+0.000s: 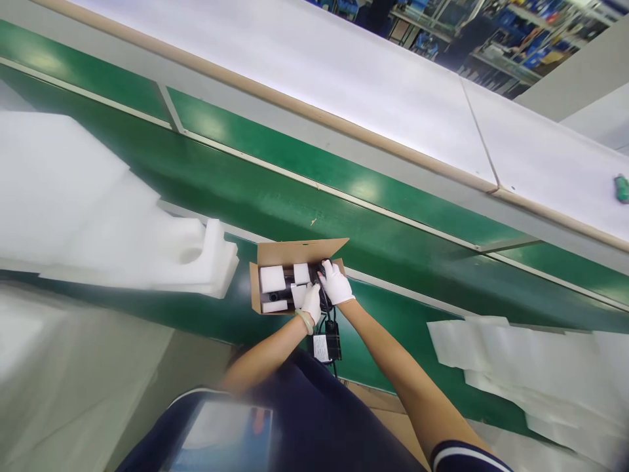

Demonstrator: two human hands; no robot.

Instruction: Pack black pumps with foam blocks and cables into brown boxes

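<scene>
An open cardboard box (303, 252) sits on the green work surface in front of me. Inside it are white foam blocks (272, 279) and a black cylindrical part (281, 295), partly covered by the foam. My right hand (337, 284), in a white glove, closes its fingers round a bundled black cable (323, 300) at the box's right end. My left hand (311, 303), also gloved, reaches over the near side, its fingers closed against the same cable. A black power adapter (333, 341) with a white label hangs outside the near wall, its cord running up to the box.
White foam sheets (98, 203) are stacked at the left, and thinner white sheets (535, 367) lie at the right. A long white shelf (304, 72) runs across the far side above the green surface (236, 174). A small green object (622, 189) rests on the shelf.
</scene>
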